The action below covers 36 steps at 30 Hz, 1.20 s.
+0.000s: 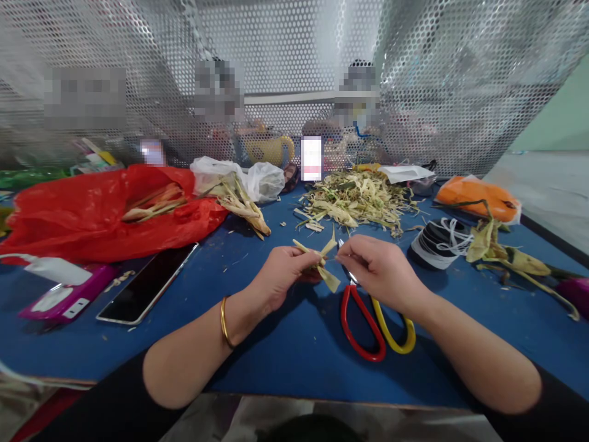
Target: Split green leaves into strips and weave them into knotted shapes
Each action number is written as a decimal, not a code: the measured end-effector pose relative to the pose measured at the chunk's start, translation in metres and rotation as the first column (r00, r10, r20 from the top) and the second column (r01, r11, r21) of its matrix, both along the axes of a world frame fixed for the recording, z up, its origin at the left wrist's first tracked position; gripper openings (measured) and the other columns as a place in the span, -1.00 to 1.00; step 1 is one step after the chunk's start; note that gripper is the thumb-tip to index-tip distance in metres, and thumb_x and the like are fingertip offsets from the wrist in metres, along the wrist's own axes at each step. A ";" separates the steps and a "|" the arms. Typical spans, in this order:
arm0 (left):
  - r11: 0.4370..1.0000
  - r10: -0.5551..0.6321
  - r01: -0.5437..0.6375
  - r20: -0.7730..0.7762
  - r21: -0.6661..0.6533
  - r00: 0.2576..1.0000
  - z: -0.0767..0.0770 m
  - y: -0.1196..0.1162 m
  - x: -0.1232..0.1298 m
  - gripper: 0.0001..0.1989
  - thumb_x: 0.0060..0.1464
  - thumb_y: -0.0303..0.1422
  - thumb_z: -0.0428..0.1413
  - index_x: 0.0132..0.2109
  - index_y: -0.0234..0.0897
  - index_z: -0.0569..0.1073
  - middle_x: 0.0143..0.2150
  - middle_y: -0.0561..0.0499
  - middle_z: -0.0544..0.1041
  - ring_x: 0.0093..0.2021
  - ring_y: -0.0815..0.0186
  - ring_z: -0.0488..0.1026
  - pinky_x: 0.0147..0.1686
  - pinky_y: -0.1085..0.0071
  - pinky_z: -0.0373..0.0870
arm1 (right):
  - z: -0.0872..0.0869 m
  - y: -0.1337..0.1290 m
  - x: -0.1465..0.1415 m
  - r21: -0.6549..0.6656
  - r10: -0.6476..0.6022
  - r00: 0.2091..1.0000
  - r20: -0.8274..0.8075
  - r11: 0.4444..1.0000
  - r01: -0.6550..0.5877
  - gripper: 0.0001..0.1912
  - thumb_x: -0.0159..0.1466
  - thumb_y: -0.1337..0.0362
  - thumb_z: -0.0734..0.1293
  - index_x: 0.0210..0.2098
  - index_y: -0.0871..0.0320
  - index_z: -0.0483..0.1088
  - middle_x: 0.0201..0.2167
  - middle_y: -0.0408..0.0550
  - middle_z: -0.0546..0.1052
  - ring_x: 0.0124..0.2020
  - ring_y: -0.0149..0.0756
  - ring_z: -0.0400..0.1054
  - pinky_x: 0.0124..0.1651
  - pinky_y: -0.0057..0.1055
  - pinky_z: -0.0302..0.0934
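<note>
My left hand (288, 273), below a gold bangle, pinches a small bundle of pale husk strips (327, 276) near the middle of the blue table. To its right, my right hand (377, 267) has its fingers pinched together close to the bundle; a thin strand seems to run between the two, too fine to make out clearly. Scissors (363, 325) with one red and one yellow handle lie under and beside my right hand, blades pointing away. A heap of cut husk pieces (356, 199) sits beyond the hands. The spool of white cord (437, 245) stands to the right.
On the left lie a red plastic bag (92, 212), a black phone (150, 285) and a purple power bank (69, 301). White plastic bags (262, 181) and a lit phone (311, 158) are at the back. An orange bag (478, 197) and dry husks (515, 258) lie right.
</note>
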<state>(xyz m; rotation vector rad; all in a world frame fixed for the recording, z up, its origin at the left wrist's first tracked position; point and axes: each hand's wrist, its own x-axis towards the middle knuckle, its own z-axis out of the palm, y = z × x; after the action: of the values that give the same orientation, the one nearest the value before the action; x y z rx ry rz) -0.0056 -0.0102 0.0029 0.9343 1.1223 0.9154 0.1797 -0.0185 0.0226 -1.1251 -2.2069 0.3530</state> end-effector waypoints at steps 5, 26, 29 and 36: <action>0.971 -0.169 0.204 -0.242 0.127 0.955 0.000 -0.007 0.004 -0.90 -0.12 -0.41 0.19 -0.47 -0.38 0.55 -0.58 0.07 0.48 -0.55 0.44 0.35 -0.48 0.51 0.29 | 0.000 -0.001 0.000 0.036 0.094 0.989 0.114 0.994 -0.098 -0.85 0.29 0.39 0.19 -0.38 0.16 0.36 -0.45 -0.10 0.41 -0.40 -0.37 0.29 -0.37 -0.48 0.03; 0.946 0.042 -0.001 -0.118 0.324 0.992 0.005 -0.002 -0.002 -0.86 -0.12 -0.37 0.23 -0.37 -0.36 0.57 -0.46 0.04 0.52 -0.47 0.43 0.35 -0.42 0.51 0.30 | -0.011 -0.004 -0.009 -0.114 0.052 0.982 -0.180 0.991 -0.073 -0.82 0.29 0.32 0.22 -0.46 0.14 0.30 -0.50 -0.15 0.32 -0.46 -0.39 0.18 -0.39 -0.45 0.08; 0.958 0.047 -0.021 -0.083 0.286 0.995 0.004 -0.001 -0.001 -0.87 -0.15 -0.37 0.23 -0.41 -0.37 0.57 -0.50 0.05 0.50 -0.50 0.45 0.32 -0.47 0.52 0.26 | -0.010 -0.008 -0.011 0.026 0.199 0.955 -0.221 0.980 -0.198 -0.85 0.32 0.36 0.18 -0.36 0.12 0.32 -0.25 0.00 0.40 -0.25 -0.31 0.30 -0.20 -0.38 0.20; 0.969 0.084 -0.059 -0.097 0.241 0.992 0.004 -0.003 0.003 -0.90 -0.17 -0.39 0.21 -0.49 -0.37 0.54 -0.54 0.06 0.48 -0.53 0.45 0.30 -0.49 0.52 0.25 | -0.014 -0.008 -0.014 -0.153 0.247 0.916 -0.317 0.939 -0.307 -0.84 0.37 0.36 0.11 -0.31 0.12 0.26 -0.39 -0.09 0.41 -0.34 -0.36 0.31 -0.25 -0.42 0.23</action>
<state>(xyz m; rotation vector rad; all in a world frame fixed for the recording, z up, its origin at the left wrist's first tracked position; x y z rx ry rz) -0.0027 -0.0131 0.0069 1.1561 1.1597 1.0870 0.1656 -0.0262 0.0083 -0.7915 -2.0947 0.8280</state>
